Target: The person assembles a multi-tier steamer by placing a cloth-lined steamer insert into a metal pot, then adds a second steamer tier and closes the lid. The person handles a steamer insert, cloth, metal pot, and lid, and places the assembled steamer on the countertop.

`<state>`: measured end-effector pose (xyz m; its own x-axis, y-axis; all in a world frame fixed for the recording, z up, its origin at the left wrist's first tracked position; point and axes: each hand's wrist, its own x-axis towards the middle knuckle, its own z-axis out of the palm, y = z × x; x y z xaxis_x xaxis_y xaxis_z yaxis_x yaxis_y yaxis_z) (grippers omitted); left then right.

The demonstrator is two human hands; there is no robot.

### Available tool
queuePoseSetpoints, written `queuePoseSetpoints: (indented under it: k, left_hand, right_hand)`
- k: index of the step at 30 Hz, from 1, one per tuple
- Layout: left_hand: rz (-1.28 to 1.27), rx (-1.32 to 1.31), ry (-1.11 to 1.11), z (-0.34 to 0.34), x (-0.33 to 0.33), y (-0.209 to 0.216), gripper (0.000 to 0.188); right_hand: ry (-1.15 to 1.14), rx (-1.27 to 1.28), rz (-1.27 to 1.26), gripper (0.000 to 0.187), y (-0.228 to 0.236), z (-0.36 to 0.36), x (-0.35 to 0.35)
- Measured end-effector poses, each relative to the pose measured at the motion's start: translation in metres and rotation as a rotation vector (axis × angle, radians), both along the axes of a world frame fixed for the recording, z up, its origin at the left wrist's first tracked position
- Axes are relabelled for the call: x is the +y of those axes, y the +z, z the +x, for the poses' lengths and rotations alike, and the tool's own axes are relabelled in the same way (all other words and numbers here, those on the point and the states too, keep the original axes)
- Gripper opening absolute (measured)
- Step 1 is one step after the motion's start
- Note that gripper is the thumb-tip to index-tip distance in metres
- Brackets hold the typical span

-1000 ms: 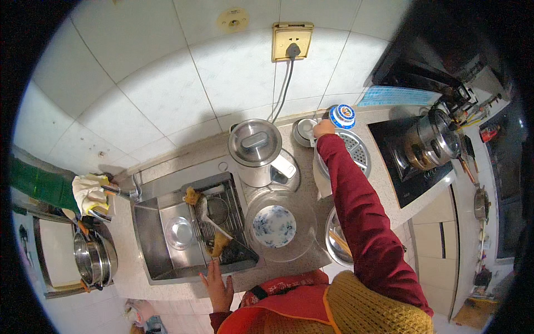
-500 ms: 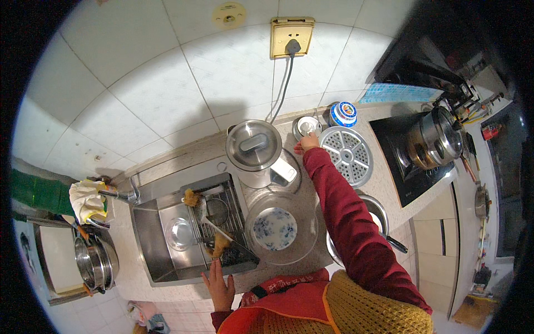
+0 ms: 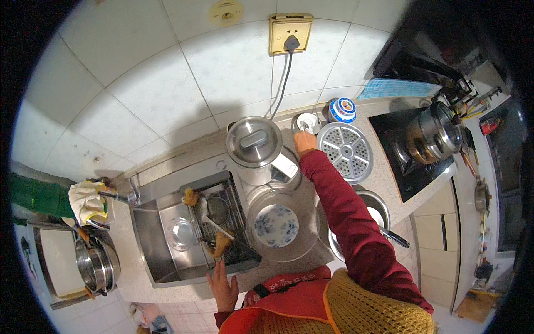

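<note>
Dark red sleeve (image 3: 356, 220) leads to right hand (image 3: 305, 143), fingers drawn in, tips at near rim of small round white dish (image 3: 309, 119). Thin greyish bit shows by fingertips; can't tell if it's gripped or how tight hand is closed. Dish sits on far part of speckled pale worktop (image 3: 125, 278), by the wall.

Just right of dish: blue-&-white round container (image 3: 342, 110). Nearer, round grey perforated metal plate (image 3: 346, 143), flat, right of hand & sleeve. Left of hand: steel-lidded pot w/ white handle (image 3: 254, 143), lid on. Near side of pot: wide clear glass bowl (image 3: 305, 245) w/ blue-&-white patterned round plate (image 3: 276, 225) showing in middle. Round steel pan w/ black handle (image 3: 378, 201) partly hidden under sleeve, near edge.

Left hand (image 3: 223, 289): open, fingers straight, nothing held, at near edge of rectangular steel sink (image 3: 167, 270); tips close to tan lump (image 3: 221, 244) on black rack (image 3: 236, 209) in sink's right half.

Further out, right: black glass hob (image 3: 394, 178) w/ glass-lidded steel pot (image 3: 431, 138) on it. Far left: white cloth w/ yellow trim (image 3: 86, 203) over tap; stacked shiny steel pots (image 3: 92, 264) nr it. Far wall: cream socket (image 3: 291, 28) w/ dark plug & cord.
</note>
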<state>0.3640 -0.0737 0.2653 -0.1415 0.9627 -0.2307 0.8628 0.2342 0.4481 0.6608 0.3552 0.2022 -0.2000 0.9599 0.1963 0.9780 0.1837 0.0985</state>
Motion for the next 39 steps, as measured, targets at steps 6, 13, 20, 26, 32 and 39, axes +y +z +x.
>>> queuePoseSetpoints:
  k: [6, 13, 20, 26, 32, 39]
  left_hand:
    - [-0.023, -0.02, 0.018, -0.001, -0.004, -0.003, 0.063]
    - [-0.026, -0.031, -0.028, 0.0, -0.001, -0.008, 0.06]
    - [-0.013, -0.056, -0.036, -0.001, -0.001, -0.009, 0.058]
    - [-0.032, -0.045, -0.018, 0.001, -0.005, -0.011, 0.057]
    - [-0.024, -0.057, -0.04, 0.003, -0.001, -0.012, 0.057]
    - [-0.046, -0.067, -0.033, 0.004, -0.004, -0.012, 0.065]
  right_hand:
    - [0.039, -0.107, 0.192, 0.016, 0.002, -0.015, -0.009]
    - [0.103, 0.017, 0.048, 0.016, 0.007, -0.008, -0.014]
    - [-0.024, -0.056, 0.075, 0.018, -0.023, -0.015, 0.004]
    - [0.009, -0.059, 0.049, 0.024, -0.04, -0.011, 0.013]
    - [-0.009, -0.032, 0.102, 0.027, -0.034, -0.004, 0.006]
    - [0.041, -0.106, 0.134, 0.021, -0.028, -0.005, 0.003]
